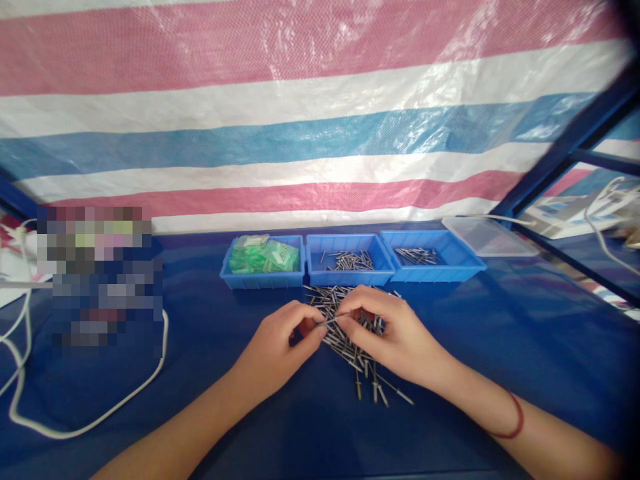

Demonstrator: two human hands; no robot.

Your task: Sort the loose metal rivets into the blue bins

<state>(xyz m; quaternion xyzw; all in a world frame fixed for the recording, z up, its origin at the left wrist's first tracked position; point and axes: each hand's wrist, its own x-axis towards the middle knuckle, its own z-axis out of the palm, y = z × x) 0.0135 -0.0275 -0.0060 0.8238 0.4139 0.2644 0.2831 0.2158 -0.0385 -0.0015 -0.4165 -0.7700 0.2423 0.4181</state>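
A loose pile of small metal rivets (350, 347) lies on the blue table cover in front of me. My left hand (283, 340) and my right hand (387, 333) meet over the pile, fingers pinched. Between their fingertips they hold one thin rivet (334, 320) roughly level. Behind the pile stand three blue bins in a row: the left bin (260, 279) holds green packets, the middle bin (350, 275) and the right bin (440, 270) each hold several rivets. A red cord circles my right wrist.
A clear plastic lid (487, 237) lies right of the bins. A white cable (100, 417) loops across the table at the left. A blue metal frame (555, 160) slants at the right, and a striped tarp (300, 100) hangs behind.
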